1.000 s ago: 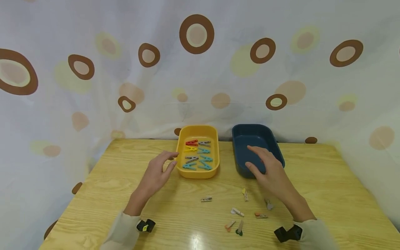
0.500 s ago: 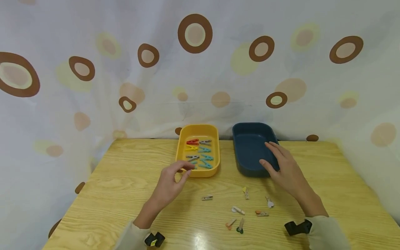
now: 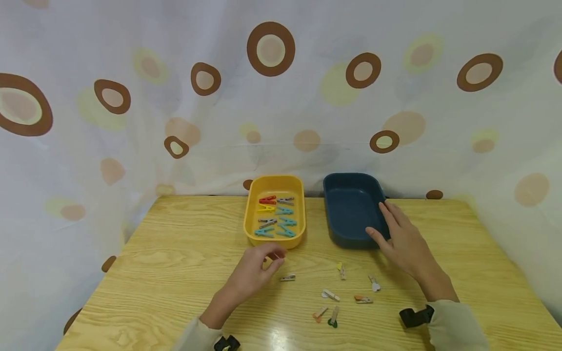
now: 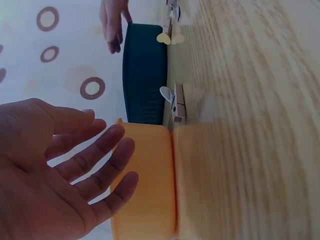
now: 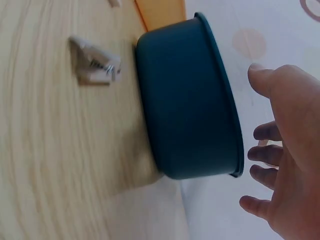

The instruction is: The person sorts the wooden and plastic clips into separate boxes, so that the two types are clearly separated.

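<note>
My left hand hovers in front of the yellow tray, fingers loosely bent and holding nothing. Just right of its fingertips a small wooden clothespin lies on the table. In the left wrist view, a clothespin with a pale round ornament lies beyond the fingers. My right hand is at the right side of the dark blue tray, thumb and fingers spread and nothing between them. The right wrist view shows these fingers beside that tray's rim, with a clothespin on the table near its wall.
Red, yellow, grey and turquoise plastic clothespins lie inside the yellow tray; the blue one holds nothing visible. Several wooden clothespins with ornaments, among them an orange one and a green one, are scattered on the wooden table. A patterned curtain hangs behind.
My left hand has moved right and nearer, from the yellow tray's left side to in front of it. My right hand has shifted from over the blue tray to its right side.
</note>
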`<action>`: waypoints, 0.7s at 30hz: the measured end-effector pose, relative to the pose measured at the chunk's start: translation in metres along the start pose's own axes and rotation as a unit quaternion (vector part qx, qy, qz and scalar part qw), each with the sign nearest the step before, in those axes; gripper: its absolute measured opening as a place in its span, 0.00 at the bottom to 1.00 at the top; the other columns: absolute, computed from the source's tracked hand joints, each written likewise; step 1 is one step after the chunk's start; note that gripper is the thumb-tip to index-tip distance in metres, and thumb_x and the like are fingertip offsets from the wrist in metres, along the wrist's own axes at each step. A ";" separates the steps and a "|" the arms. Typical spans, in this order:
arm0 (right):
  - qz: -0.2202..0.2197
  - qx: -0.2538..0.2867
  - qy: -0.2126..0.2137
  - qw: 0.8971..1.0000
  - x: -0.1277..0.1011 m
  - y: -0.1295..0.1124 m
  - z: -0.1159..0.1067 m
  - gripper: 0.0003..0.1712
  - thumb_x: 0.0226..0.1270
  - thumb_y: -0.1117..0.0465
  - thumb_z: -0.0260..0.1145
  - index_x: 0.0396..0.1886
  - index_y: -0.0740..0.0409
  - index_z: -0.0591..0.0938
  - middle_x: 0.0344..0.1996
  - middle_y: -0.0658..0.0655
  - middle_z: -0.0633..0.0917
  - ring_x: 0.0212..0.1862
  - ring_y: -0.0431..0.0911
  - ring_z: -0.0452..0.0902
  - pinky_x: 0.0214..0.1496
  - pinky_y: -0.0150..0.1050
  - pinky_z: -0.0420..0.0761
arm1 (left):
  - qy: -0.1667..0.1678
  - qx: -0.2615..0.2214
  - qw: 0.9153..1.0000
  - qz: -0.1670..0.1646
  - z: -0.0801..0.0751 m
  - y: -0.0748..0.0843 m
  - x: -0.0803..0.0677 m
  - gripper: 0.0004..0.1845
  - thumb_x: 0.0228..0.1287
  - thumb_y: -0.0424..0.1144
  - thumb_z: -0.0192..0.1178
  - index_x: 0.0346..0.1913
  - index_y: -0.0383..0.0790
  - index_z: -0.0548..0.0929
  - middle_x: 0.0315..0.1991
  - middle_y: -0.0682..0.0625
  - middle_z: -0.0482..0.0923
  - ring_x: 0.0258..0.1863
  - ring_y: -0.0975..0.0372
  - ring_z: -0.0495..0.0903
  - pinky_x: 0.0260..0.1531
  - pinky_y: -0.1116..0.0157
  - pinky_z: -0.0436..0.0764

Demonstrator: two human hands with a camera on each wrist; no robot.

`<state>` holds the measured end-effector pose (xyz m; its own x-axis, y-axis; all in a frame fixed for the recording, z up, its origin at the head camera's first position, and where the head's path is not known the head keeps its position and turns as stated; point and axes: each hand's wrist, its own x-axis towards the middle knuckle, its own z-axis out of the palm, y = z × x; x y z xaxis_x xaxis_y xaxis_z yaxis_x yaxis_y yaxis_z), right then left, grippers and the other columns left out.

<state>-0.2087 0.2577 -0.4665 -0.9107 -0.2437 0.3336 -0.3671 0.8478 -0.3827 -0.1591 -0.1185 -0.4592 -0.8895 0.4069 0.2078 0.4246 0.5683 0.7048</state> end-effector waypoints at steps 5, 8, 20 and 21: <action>0.006 -0.014 -0.037 0.999 -0.002 0.010 0.001 0.49 0.79 0.39 0.56 0.82 0.68 0.51 0.80 0.72 0.52 0.79 0.69 0.46 0.69 0.71 0.59 | -0.038 0.013 0.999 -0.014 0.002 -0.006 0.002 0.09 0.74 0.33 0.63 0.51 0.36 0.87 0.46 0.48 0.87 0.44 0.60 0.84 0.45 0.57 0.84; 0.011 -0.018 -0.053 0.998 -0.006 0.013 0.001 0.49 0.81 0.39 0.54 0.82 0.68 0.48 0.80 0.72 0.50 0.79 0.69 0.44 0.71 0.70 0.57 | -0.069 0.021 0.997 -0.022 0.005 -0.012 0.004 0.10 0.74 0.34 0.63 0.53 0.36 0.87 0.47 0.49 0.87 0.44 0.62 0.84 0.48 0.60 0.83; 0.012 -0.009 -0.095 0.995 -0.008 0.020 -0.001 0.49 0.82 0.40 0.51 0.82 0.70 0.46 0.81 0.70 0.46 0.80 0.68 0.40 0.73 0.70 0.53 | -0.104 0.100 0.989 -0.014 0.011 -0.013 0.014 0.13 0.69 0.41 0.69 0.50 0.38 0.89 0.45 0.50 0.86 0.46 0.59 0.82 0.49 0.59 0.81; 0.013 -0.008 -0.099 0.995 -0.008 0.020 -0.001 0.49 0.82 0.40 0.51 0.82 0.69 0.46 0.81 0.70 0.45 0.80 0.68 0.40 0.73 0.70 0.52 | -0.107 0.098 0.989 -0.015 0.010 -0.014 0.015 0.12 0.69 0.41 0.69 0.49 0.38 0.89 0.44 0.50 0.86 0.45 0.59 0.82 0.49 0.59 0.81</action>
<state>-0.2082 0.2771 -0.4759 -0.9400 -0.3079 0.1468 -0.3409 0.8620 -0.3752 -0.1764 -0.1129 -0.4726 -0.8550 0.5180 0.0251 0.4415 0.7016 0.5593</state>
